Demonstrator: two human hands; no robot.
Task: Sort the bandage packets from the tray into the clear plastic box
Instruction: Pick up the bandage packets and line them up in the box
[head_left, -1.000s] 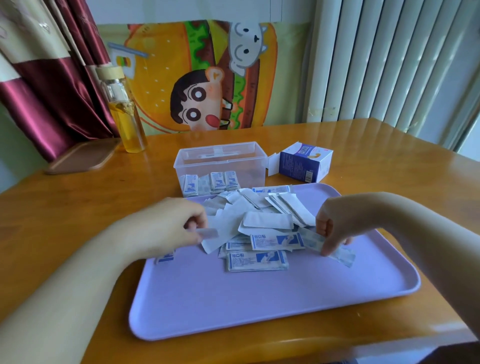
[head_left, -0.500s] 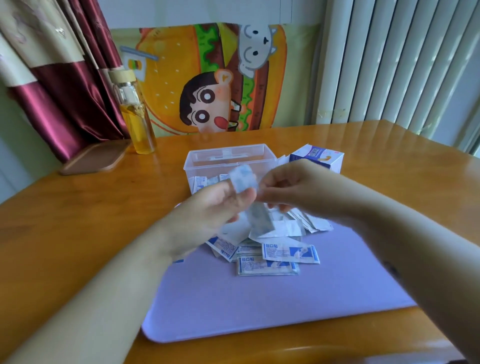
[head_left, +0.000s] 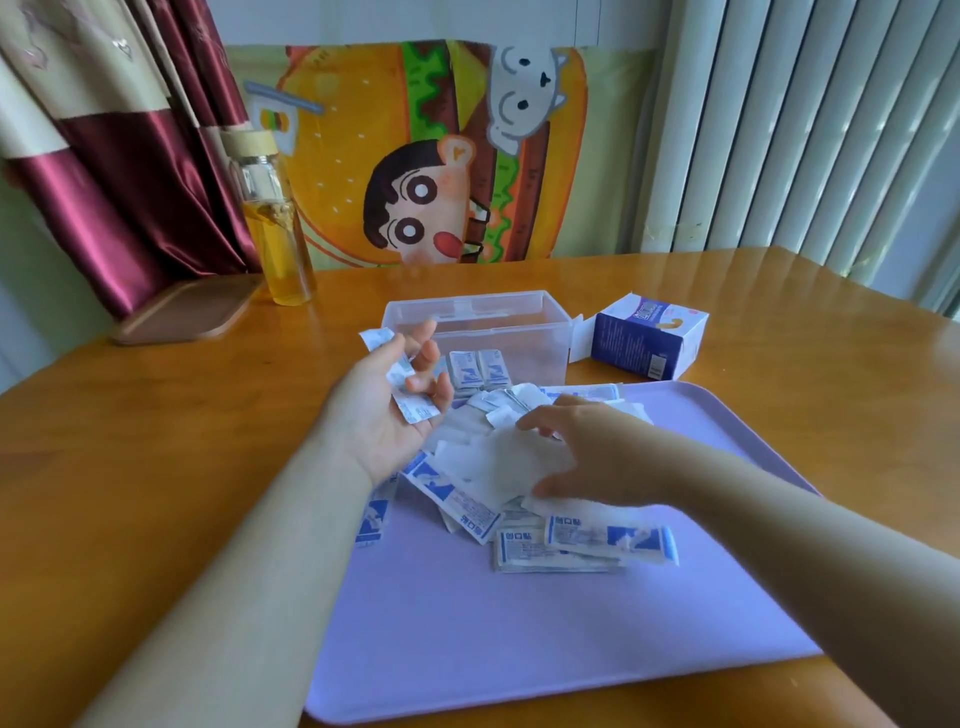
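Lilac plastic, the tray (head_left: 571, 649) lies on the near right part of the wooden tabletop (head_left: 156, 467). A loose pile of bandage packets (head_left: 483, 467), white and blue, sits in the tray's far middle. The clear plastic box (head_left: 519, 332) stands just beyond the tray's far edge, lid off, with a few sorted packets (head_left: 478, 369) upright against its near wall.

The left hand (head_left: 384, 415) is turned palm up in front of the box's near left corner. Its grip is loose, the fingers half curled over the held packets (head_left: 413, 408) that lie across the palm, one end poking out past the fingers.

The right hand (head_left: 597, 452) is palm down over the pile, fingers spread and thumb on the white wrappers; its grip is wide and has hold of nothing.

A blue and white carton (head_left: 644, 338) sits right of the box. Far left stand a bottle (head_left: 275, 234) of yellow liquid and a brown board (head_left: 182, 312).
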